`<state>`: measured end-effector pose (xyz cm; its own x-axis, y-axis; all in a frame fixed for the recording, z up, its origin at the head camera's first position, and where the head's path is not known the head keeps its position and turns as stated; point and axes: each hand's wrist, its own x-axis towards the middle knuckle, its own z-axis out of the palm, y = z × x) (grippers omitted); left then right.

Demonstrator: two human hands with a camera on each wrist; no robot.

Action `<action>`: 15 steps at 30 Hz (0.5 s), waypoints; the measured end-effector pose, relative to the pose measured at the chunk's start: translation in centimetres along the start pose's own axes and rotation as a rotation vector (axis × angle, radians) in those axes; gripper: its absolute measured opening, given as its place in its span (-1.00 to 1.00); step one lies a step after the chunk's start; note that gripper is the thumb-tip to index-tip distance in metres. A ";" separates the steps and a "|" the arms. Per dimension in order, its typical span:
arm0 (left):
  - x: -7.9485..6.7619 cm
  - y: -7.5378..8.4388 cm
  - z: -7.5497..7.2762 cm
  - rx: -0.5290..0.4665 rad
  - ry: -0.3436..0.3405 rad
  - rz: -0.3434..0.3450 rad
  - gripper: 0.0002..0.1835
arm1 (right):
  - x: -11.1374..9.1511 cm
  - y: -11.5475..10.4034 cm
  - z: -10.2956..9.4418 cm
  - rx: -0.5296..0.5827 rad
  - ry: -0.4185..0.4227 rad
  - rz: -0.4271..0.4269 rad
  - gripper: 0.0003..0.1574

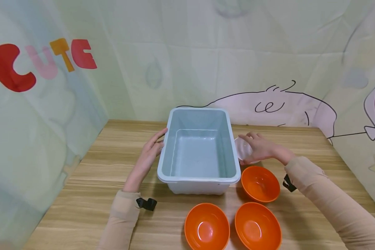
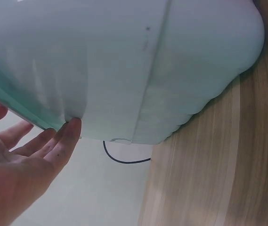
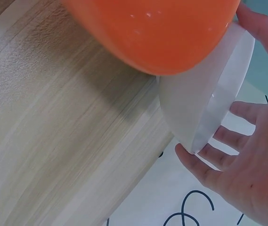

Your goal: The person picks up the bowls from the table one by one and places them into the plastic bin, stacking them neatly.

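Observation:
A pale blue plastic basin (image 1: pixel 195 179) stands upright in the middle of the table, with nothing inside it. My left hand (image 1: pixel 149 149) is at its left side, fingers nearly straight and fingertips against the outer wall just under the rim, as the left wrist view shows. To the right of the basin is a small white bowl (image 3: pixel 195 89), partly covered by my right hand (image 1: pixel 262 147). That hand spans the bowl from above, thumb at the near rim and fingertips at the opposite rim. An orange bowl (image 1: pixel 260 184) sits right in front of the white one.
Two more orange bowls, one at the front middle (image 1: pixel 207 226) and one at the front right (image 1: pixel 258 226), sit near me on the wooden table (image 1: pixel 90 194). A printed cloth backdrop (image 1: pixel 137 69) rises behind the table and along both sides.

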<state>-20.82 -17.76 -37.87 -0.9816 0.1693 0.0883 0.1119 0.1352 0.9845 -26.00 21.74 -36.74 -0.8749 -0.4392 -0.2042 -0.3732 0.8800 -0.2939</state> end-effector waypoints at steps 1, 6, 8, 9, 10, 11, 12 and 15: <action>0.0 0.0 0.0 -0.001 0.000 0.001 -0.47 | 0.0 0.0 0.0 -0.001 0.003 0.003 0.27; 0.0 0.0 0.1 -0.010 -0.002 -0.004 -0.47 | -0.3 0.2 -0.1 -0.012 0.031 -0.012 0.27; 0.0 0.0 0.1 -0.018 -0.002 -0.012 -0.47 | -0.4 0.3 -0.1 -0.025 0.046 -0.020 0.27; 0.1 0.0 0.1 -0.023 -0.003 -0.014 -0.47 | -0.5 0.4 -0.2 -0.030 0.052 -0.021 0.27; 0.1 0.0 0.1 -0.027 -0.004 -0.016 -0.46 | -0.5 0.4 -0.2 -0.034 0.057 -0.023 0.27; 0.1 0.0 0.1 -0.030 -0.004 -0.019 -0.46 | -0.6 0.4 -0.3 -0.038 0.063 -0.025 0.26; 0.0 0.0 0.1 -0.034 -0.003 -0.020 -0.46 | -0.6 0.4 -0.3 -0.041 0.068 -0.028 0.26; 0.0 0.0 0.1 -0.033 -0.004 -0.018 -0.46 | -0.8 0.3 -0.4 -0.044 0.079 -0.034 0.27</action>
<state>-20.83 -17.66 -37.91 -0.9828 0.1709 0.0704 0.0895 0.1064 0.9903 -25.56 22.42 -36.25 -0.8826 -0.4545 -0.1200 -0.4145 0.8728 -0.2577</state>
